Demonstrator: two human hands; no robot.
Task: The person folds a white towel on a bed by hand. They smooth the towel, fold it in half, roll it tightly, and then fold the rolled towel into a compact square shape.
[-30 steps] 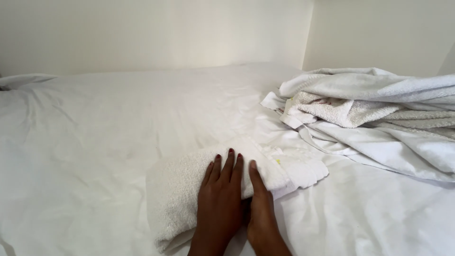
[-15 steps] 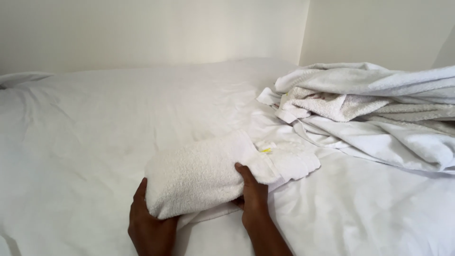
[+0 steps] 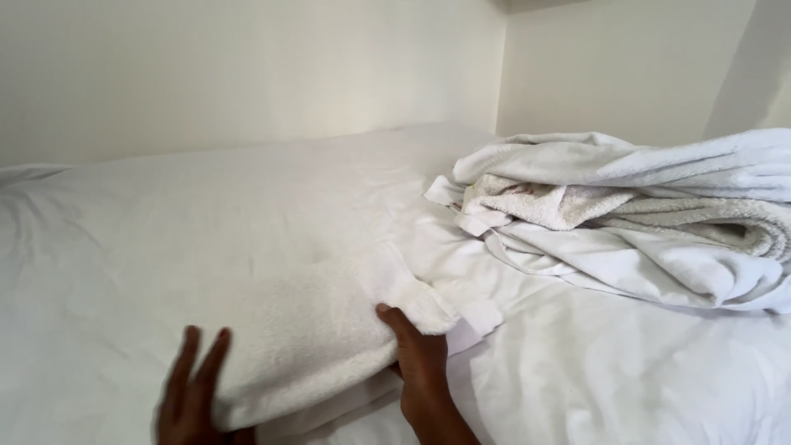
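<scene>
A folded white towel (image 3: 317,338) lies on a bed covered by a white sheet (image 3: 206,214). My left hand (image 3: 191,395) rests at the towel's near left edge, fingers spread, partly tucked under it. My right hand (image 3: 420,363) grips the towel's right end, thumb on top and fingers hidden beneath the fold. The towel's lower layers stick out toward the right of my right hand.
A heap of crumpled white towels and linen (image 3: 634,218) lies at the right of the bed. Pale walls (image 3: 247,66) close off the back and meet in a corner at the upper right.
My hands went from lying together on top of the towel to holding it at both ends. The view has shifted closer and lower.
</scene>
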